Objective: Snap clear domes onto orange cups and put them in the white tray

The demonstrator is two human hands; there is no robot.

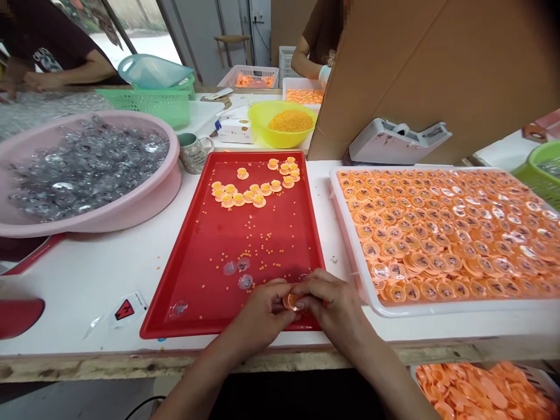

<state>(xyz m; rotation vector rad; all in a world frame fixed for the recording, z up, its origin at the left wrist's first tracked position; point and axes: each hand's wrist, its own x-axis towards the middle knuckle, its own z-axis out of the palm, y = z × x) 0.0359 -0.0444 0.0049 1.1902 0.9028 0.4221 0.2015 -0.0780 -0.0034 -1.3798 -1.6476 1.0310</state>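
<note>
My left hand (262,312) and my right hand (330,306) meet over the near edge of the red tray (192,315). Both pinch one small orange disc (291,301) between their fingertips. A few clear plastic caps (245,282) lie on the tray just left of my hands. Farther back on the tray sit several small orange cups filled with yellow beads (258,189). Loose orange beads (245,242) are scattered over the tray's middle.
A white tray of finished orange discs (450,233) is at right, a pink basin of clear caps (83,169) at left. Behind are a yellow bowl of beads (286,123), a mug (193,153), a tape dispenser (396,140), a cardboard wall (437,70), green baskets and two other people.
</note>
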